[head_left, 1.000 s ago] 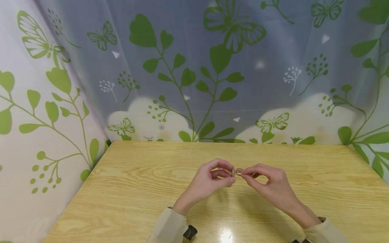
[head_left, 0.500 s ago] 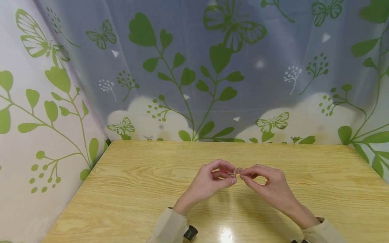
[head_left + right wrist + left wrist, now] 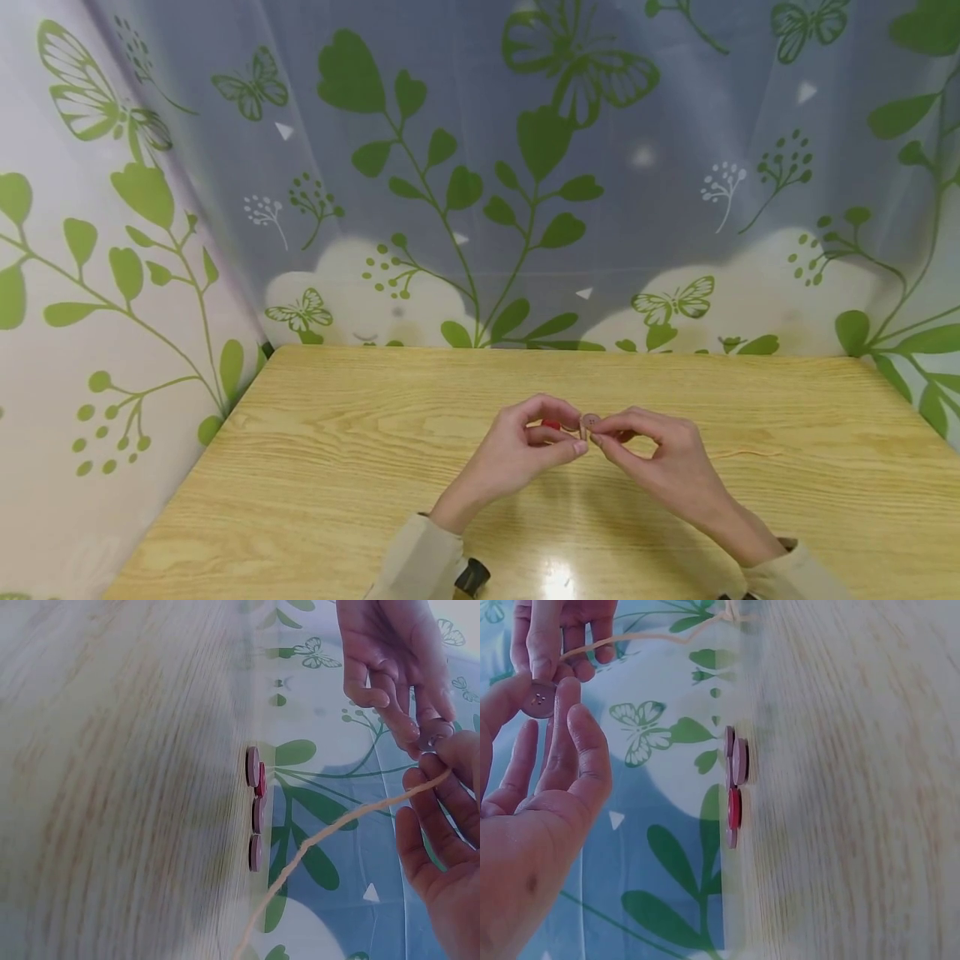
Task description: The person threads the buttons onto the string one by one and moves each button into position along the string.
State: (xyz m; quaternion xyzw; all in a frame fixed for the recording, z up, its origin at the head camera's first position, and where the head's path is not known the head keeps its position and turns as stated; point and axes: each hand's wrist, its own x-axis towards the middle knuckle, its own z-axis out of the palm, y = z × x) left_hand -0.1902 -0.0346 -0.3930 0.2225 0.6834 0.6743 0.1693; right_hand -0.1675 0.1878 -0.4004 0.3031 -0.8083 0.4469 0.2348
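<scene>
Above the middle of the wooden table point(image 3: 337, 467) my two hands meet fingertip to fingertip. My left hand point(image 3: 576, 433) pinches a small brownish button point(image 3: 590, 420) between thumb and forefinger; the left wrist view shows this button point(image 3: 538, 699) face-on with its holes. My right hand point(image 3: 598, 432) pinches a thin beige cord point(image 3: 337, 825) and holds its end at the button. The cord point(image 3: 652, 635) trails from the right fingers down to the table. Several loose pink and red buttons point(image 3: 735, 780) lie on the table under the hands.
A curtain with green leaves and butterflies point(image 3: 525, 167) closes off the table at the back and on both sides. The loose buttons point(image 3: 256, 814) lie in a small cluster. The cord's slack point(image 3: 742, 454) lies on the wood to the right.
The right hand has edged slightly left, bringing the button and cord end closer to the left fingertips. Otherwise both hands stay in place.
</scene>
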